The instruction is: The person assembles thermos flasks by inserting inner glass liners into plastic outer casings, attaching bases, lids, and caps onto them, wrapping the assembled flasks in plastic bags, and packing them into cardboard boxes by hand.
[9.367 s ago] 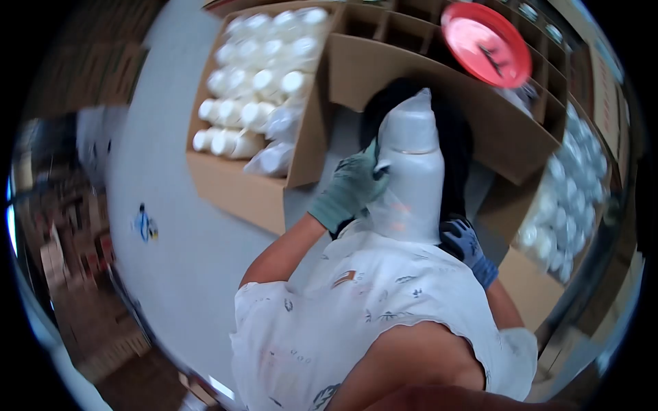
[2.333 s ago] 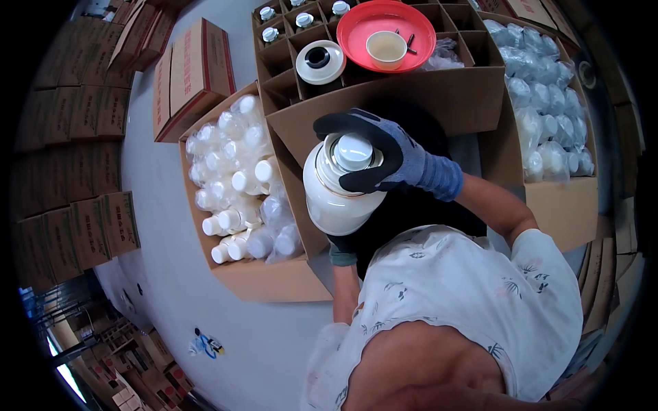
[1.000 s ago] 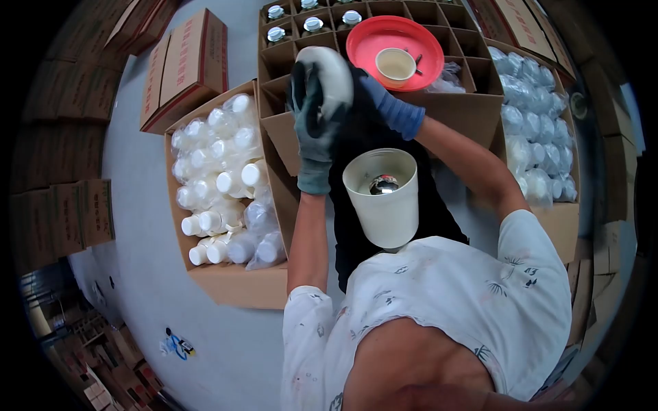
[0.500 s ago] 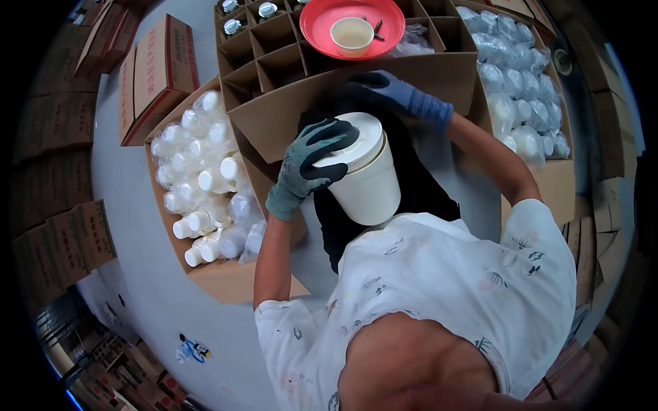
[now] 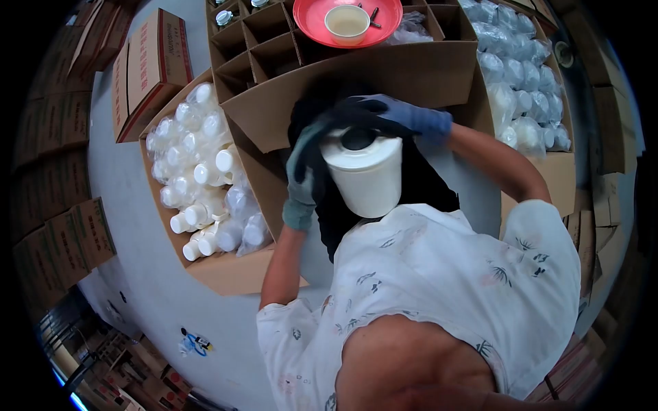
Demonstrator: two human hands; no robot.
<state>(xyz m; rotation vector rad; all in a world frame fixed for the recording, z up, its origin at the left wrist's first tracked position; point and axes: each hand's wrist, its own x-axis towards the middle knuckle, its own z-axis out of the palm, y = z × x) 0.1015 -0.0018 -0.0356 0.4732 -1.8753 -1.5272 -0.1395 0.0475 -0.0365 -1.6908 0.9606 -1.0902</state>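
Observation:
A white cylindrical container (image 5: pixel 365 181) stands upright between the thighs, under a white lid (image 5: pixel 373 156) with a dark round centre (image 5: pixel 358 139). My left hand (image 5: pixel 305 171), in a green and black glove, is at the lid's left side, its fingers curving up toward the far edge, blurred and partly hidden. Over the far side of the lid, my right hand (image 5: pixel 401 116), in a blue and black glove, has its fingers stretched out to the left. The fingertips of both hands overlap in a dark blur, so their exact contact is unclear.
Ahead stands a divided carton (image 5: pixel 356 79) with a red dish (image 5: pixel 308 20) holding a cup (image 5: pixel 346 24). Wrapped white bottles fill a left carton (image 5: pixel 236 270); a right carton (image 5: pixel 548 178) holds wrapped items. A closed box (image 5: pixel 147 75) lies at upper left.
My left hand has moved from the top of the lid to its left side. My right hand has come down and left over the lid, whose dark centre now shows.

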